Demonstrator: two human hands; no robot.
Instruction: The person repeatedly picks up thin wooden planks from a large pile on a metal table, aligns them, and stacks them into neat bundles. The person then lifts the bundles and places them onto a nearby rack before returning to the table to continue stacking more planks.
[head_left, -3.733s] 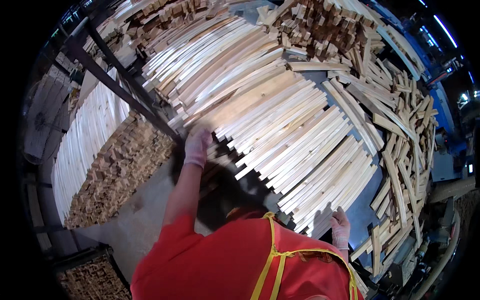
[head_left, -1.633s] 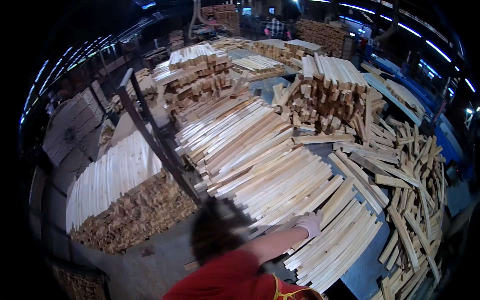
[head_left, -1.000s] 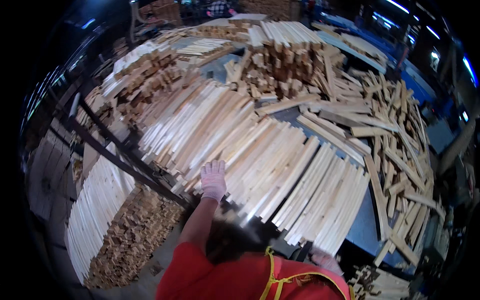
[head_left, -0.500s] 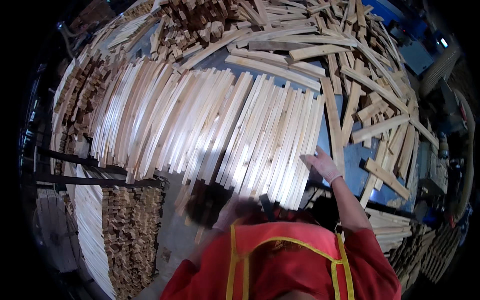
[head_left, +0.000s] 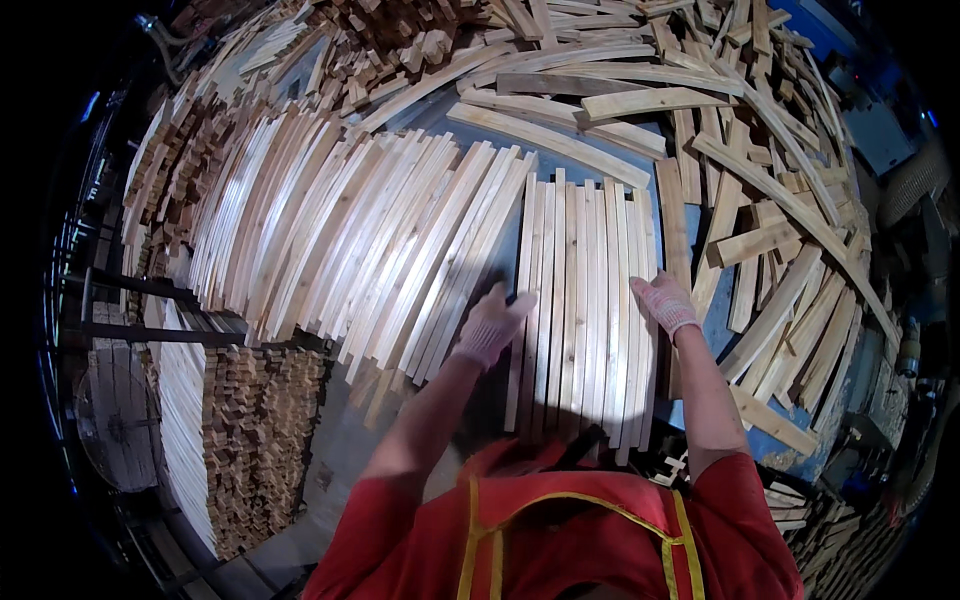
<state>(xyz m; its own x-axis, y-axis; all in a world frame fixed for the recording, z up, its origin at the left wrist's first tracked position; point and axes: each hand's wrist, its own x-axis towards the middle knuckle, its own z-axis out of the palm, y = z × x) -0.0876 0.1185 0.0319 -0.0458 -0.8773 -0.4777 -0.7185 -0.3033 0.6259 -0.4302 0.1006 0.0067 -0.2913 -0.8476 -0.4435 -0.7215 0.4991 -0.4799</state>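
Flanking a band of narrow pale wooden strips (head_left: 582, 265), two hands in pale knitted gloves rest at its sides. Taking that band as the middle of the clock, the left hand (head_left: 492, 325) is at nine, its thumb spread apart from the fingers and set against the band's near-left edge. The right hand (head_left: 665, 302) is at three, fingertips laid on the outermost strips; whether its thumb pinches them, I cannot tell. The strips lie side by side on a blue-grey tabletop (head_left: 470, 125), lengthwise between twelve and six, their ends uneven. Toward ten spreads a wider row of strips (head_left: 330, 230), parted from the band by a dark wedge that widens toward the person. At twelve a lone board (head_left: 550, 145) lies slantwise; toward two, loose boards (head_left: 770, 215) cross in a heap. Out at eight stands a tall stack of strips (head_left: 265, 450), cut ends showing. At six is a red apron (head_left: 580, 500) with yellow edging.
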